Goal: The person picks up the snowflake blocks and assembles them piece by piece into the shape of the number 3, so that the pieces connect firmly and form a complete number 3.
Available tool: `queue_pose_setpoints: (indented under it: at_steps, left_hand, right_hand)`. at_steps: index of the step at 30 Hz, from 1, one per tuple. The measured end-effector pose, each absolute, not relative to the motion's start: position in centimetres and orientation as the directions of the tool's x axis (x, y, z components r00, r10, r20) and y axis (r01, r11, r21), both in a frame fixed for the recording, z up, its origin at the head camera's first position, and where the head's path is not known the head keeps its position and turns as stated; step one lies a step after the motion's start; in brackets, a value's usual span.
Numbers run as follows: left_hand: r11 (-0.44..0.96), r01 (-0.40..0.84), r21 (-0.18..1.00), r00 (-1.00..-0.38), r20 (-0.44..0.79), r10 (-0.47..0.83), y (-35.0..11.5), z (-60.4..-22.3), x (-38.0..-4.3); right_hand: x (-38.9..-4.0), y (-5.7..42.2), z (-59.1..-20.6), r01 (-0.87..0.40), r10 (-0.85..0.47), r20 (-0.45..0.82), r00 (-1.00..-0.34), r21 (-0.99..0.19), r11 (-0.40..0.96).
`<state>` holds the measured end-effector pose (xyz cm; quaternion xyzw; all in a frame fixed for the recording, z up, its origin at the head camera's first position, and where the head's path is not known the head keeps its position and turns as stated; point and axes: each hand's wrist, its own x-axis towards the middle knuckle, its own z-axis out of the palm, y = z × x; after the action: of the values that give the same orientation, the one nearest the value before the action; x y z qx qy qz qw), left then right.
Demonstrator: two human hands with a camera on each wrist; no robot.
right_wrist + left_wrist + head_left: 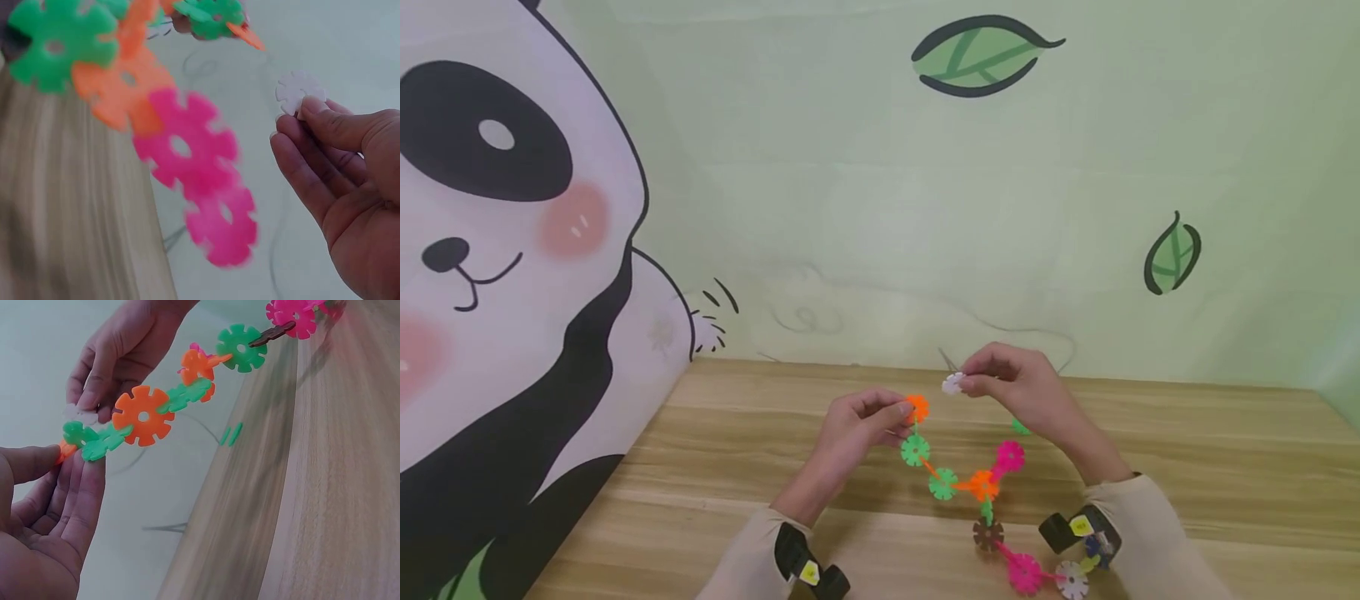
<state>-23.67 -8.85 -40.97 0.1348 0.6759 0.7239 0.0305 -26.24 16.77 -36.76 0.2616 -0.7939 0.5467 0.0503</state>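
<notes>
My left hand pinches an orange notched plastic disc at one end of a chain of interlocking flower-shaped discs. From there the chain runs through green discs, an orange one, a brown one and a pink one to a white one near my right sleeve. A short pink branch sticks out from the orange disc. In my right hand, thumb and fingers pinch a loose white disc. That disc is apart from the orange end in the head view.
A wood-grain table lies beneath. Loose green pieces rest near its back edge, partly behind my right wrist in the head view. Behind stands a pale green backdrop with a printed panda. Wrist cameras sit on both sleeves.
</notes>
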Motion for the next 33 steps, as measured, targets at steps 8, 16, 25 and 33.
queue_pose_setpoints:
  at_steps: [8, 16, 25, 33]
  left_hand:
    - [-0.078, 0.135, 0.988, -0.958, 0.15, 0.244, -8.7, -40.8, -23.6]
    - [-0.076, 0.132, 0.988, -0.953, 0.147, 0.265, -8.5, -41.0, -23.6]
    - [-0.063, 0.126, 0.99, -0.954, 0.139, 0.267, -8.6, -40.9, -23.7]
    - [-0.061, 0.124, 0.99, -0.956, 0.136, 0.261, -8.6, -40.7, -23.6]
  right_hand:
    - [-25.7, 15.4, -37.3, -0.451, -0.375, 0.35, -0.858, -0.864, 0.224]
    - [-25.5, 15.5, -37.6, -0.482, -0.382, 0.383, -0.841, -0.851, 0.209]
    - [-25.4, 15.2, -37.7, -0.5, -0.393, 0.403, -0.826, -0.847, 0.183]
    - [-25.4, 15.1, -37.9, -0.478, -0.379, 0.389, -0.839, -0.861, 0.174]
